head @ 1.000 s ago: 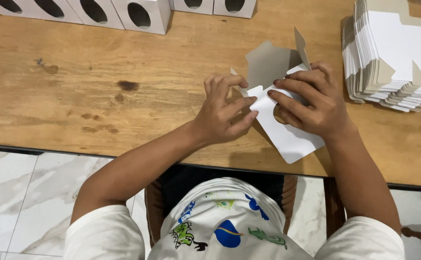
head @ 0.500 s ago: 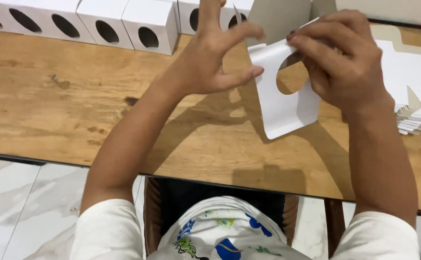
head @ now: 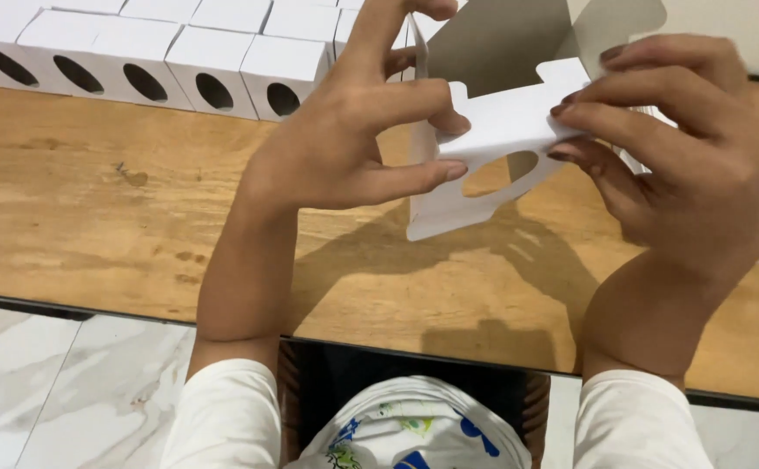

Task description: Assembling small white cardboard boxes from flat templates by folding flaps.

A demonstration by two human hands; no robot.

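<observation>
Above the wooden worktop [head: 92,200], both hands are holding a white cardboard box blank [head: 492,148] with an oval cut-out, lifted clear of the surface. At nine o'clock of it the left hand [head: 353,130] is pinching its edge with fingers, while at three o'clock the right hand [head: 692,165] is pressing fingertips on its flap. Toward eleven o'clock, folded white boxes [head: 179,61] with oval holes are standing in rows.
</observation>
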